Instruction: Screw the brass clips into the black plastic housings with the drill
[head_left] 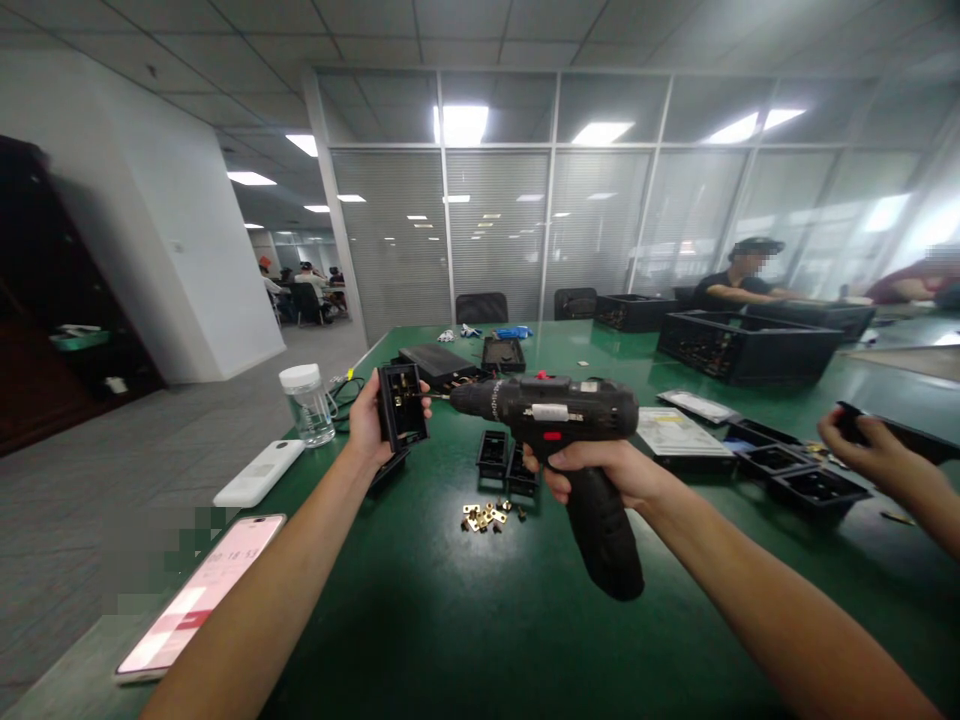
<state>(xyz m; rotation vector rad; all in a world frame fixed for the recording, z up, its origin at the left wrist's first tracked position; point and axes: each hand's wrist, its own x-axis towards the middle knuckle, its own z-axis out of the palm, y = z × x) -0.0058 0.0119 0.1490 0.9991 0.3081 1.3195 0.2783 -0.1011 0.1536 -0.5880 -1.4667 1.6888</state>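
Note:
My left hand (pixel 366 420) grips a small black plastic box (pixel 405 408) tilted up, its open side toward the right; brass-coloured pieces show inside. In my right hand (pixel 600 468) is a black cordless drill (pixel 559 410), held by the handle and pointing left. Its bit (pixel 439 397) reaches to the box's opening; whether it touches a screw I cannot tell. Below the drill stand two small black boxes (pixel 493 455). In front of them lies a loose pile of brass plates and dark screws (pixel 484 517). Another black box (pixel 388 468) sits under my left hand.
A clear jar (pixel 307 405), a white power bank (pixel 259 474) and a phone (pixel 202 600) line the left edge. More black boxes (pixel 817 488) lie at right, near another person's hand (pixel 889 455). Large black crates (pixel 750 343) stand at the back right, with a seated person (pixel 739 280) behind.

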